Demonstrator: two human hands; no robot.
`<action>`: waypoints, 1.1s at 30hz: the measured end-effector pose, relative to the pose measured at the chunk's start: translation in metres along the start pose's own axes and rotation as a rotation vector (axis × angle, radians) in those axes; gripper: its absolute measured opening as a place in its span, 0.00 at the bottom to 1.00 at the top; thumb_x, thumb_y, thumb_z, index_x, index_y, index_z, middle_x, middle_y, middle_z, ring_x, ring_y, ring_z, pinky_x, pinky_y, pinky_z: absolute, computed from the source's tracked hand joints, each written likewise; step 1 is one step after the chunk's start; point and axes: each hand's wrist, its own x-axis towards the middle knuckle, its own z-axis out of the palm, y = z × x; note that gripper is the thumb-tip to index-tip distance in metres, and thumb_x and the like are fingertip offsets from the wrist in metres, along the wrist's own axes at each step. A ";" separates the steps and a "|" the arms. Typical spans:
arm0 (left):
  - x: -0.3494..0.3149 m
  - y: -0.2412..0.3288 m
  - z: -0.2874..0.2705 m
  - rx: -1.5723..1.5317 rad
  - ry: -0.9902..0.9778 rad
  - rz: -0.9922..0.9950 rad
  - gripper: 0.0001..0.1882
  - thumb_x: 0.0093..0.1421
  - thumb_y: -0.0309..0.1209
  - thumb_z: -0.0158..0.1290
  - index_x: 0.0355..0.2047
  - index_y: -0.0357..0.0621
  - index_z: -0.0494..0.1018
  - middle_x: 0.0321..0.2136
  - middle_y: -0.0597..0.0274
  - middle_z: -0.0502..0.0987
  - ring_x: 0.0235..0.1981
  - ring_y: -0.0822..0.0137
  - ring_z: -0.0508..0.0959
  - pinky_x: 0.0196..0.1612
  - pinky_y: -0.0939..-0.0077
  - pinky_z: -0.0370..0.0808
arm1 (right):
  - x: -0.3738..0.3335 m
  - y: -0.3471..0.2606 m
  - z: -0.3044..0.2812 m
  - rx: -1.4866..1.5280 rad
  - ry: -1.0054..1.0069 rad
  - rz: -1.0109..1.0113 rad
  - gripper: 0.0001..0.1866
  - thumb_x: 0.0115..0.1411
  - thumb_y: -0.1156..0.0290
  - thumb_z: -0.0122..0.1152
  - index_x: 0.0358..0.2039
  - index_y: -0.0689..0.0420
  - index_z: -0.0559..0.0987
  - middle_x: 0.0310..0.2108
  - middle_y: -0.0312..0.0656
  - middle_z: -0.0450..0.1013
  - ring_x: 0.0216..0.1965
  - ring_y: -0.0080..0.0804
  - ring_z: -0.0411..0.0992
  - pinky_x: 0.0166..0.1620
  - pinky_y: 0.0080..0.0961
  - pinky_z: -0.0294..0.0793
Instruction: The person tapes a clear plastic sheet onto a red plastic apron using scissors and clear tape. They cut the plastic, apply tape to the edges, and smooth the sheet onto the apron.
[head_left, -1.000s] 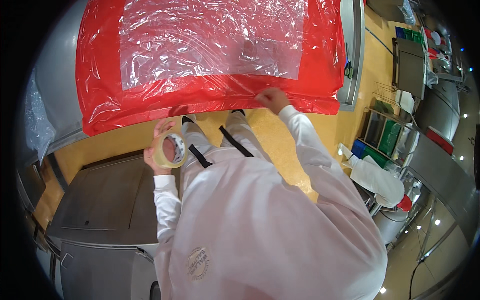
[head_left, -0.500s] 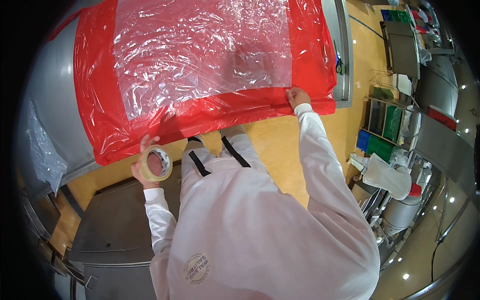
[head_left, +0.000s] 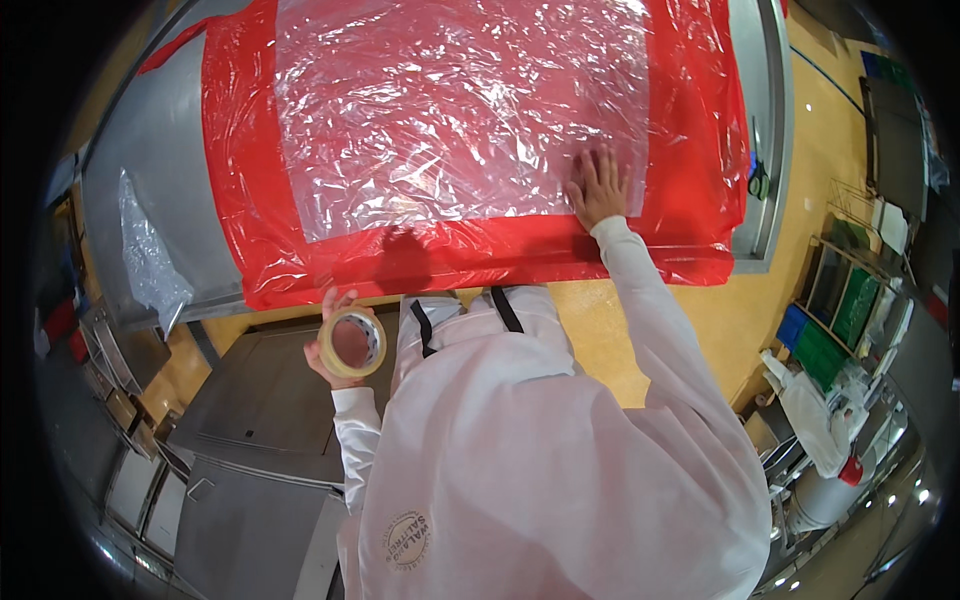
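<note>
A large red plastic sheet [head_left: 690,150] covers much of the metal table and hangs a little over its near edge. On it lies a crinkled clear plastic sheet [head_left: 460,110], shiny with reflections. My right hand [head_left: 601,188] rests flat with fingers spread on the clear sheet's near right corner, holding nothing. Off the near left edge, my left hand [head_left: 330,350] grips a roll of clear packing tape [head_left: 374,345], its round opening facing up. Part of that hand is hidden behind the roll.
Bare metal table [head_left: 180,110] shows at the left, with a crumpled clear plastic piece [head_left: 150,255] on it. Scissors [head_left: 758,180] with dark green handles lie by the right rim. A grey metal cabinet [head_left: 255,420] stands below left; shelves with green crates [head_left: 822,355] stand at right.
My right hand has let go of the red sheet's near edge and now lies flat on the clear sheet. My left hand still holds the tape roll. The view has shifted.
</note>
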 end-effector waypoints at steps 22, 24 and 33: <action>0.091 0.089 -0.052 -0.221 -0.091 -0.202 0.48 0.43 0.50 0.59 0.63 0.43 0.58 0.55 0.46 0.66 0.48 0.49 0.74 0.50 0.56 0.76 | -0.029 -0.249 -0.020 0.549 -0.758 -0.341 0.24 0.64 0.54 0.53 0.52 0.59 0.74 0.51 0.46 0.70 0.53 0.47 0.66 0.58 0.40 0.65; 0.098 0.099 -0.057 -0.149 -0.044 -0.202 0.49 0.42 0.54 0.57 0.62 0.42 0.59 0.52 0.44 0.68 0.45 0.49 0.75 0.47 0.57 0.76 | -0.015 -0.288 -0.014 0.632 -0.703 -0.278 0.23 0.63 0.53 0.54 0.49 0.60 0.76 0.49 0.47 0.70 0.52 0.47 0.67 0.57 0.39 0.66; 0.102 0.141 -0.086 -0.212 -0.074 -0.179 0.48 0.43 0.51 0.60 0.64 0.46 0.58 0.54 0.46 0.66 0.46 0.48 0.76 0.47 0.56 0.78 | 0.017 -0.394 0.035 0.659 -1.090 -0.301 0.25 0.59 0.52 0.60 0.46 0.62 0.76 0.47 0.53 0.71 0.50 0.51 0.71 0.52 0.41 0.72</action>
